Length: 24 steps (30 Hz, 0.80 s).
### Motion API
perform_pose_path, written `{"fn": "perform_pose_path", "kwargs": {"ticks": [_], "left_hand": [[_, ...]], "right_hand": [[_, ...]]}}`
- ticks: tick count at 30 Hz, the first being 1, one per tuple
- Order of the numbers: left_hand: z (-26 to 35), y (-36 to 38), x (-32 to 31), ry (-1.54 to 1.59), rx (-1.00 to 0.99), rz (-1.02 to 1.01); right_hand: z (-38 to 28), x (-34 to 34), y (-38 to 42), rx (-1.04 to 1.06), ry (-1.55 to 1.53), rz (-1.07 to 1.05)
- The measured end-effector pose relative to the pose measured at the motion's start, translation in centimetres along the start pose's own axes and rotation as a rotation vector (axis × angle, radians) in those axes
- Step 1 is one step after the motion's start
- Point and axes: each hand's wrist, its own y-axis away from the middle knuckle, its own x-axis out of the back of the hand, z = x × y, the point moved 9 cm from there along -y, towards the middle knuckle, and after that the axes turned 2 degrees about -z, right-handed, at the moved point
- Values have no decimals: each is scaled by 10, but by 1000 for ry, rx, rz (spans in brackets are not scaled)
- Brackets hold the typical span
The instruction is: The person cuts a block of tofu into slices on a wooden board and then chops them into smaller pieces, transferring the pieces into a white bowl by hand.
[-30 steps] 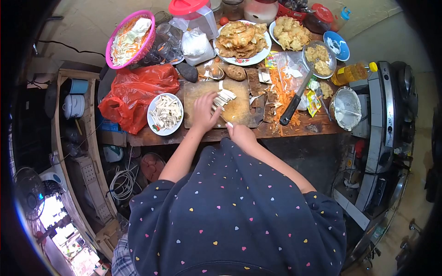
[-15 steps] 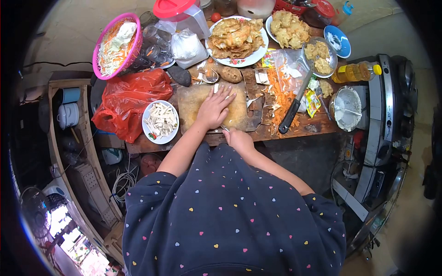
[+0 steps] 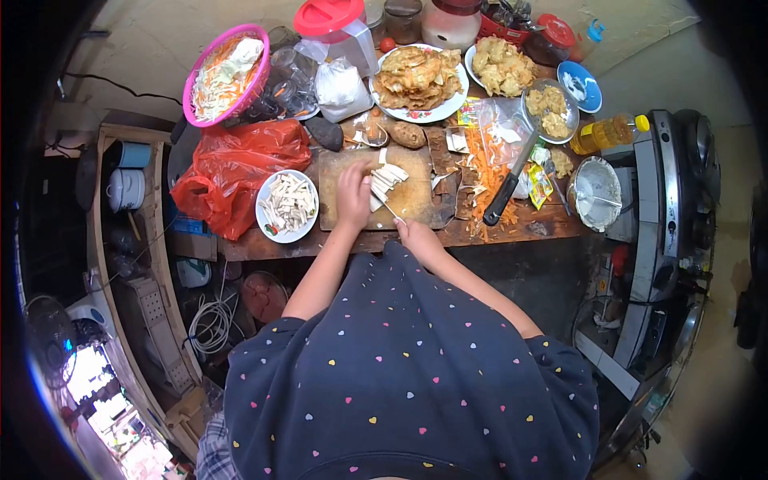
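Observation:
My right hand is closed round the handle of a small knife at the board's front edge. The thin knife blade points up and left across the wooden cutting board. Cut white food strips lie side by side on the board, just beyond the blade. Left of them, my left hand has its fingers stretched forward, fingertips right beside the strips. A white bowl of similar strips stands to the left of the board.
A red plastic bag lies left of the bowl. Plates of fritters stand behind the board. To the right, a large black-handled knife rests among orange shreds. An oil bottle and metal pot stand at the right edge.
My left hand has lifted from lying flat over the board and moved left, uncovering the white strips. My right hand still holds the knife, whose blade now shows more.

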Motion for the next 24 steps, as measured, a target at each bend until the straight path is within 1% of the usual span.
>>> {"fn": "perform_pose_path", "kwargs": {"ticks": [3,6,10,15,18,24], "left_hand": [[-10,24,23,-96,0,113],[-5,40,20,-199,-16,-16],[11,53,15,-347,-80,-58],[7,54,12,-372,-61,-27],[7,55,13,-374,-62,-12],[7,57,13,-384,-96,17]], "right_hand": [[0,1,2,3,3,-10],[-2,5,7,-16,25,-32],[-7,12,13,6,88,2],[-8,16,17,-9,158,16],[-11,12,16,23,139,-29],[-16,14,14,35,179,18]]}}
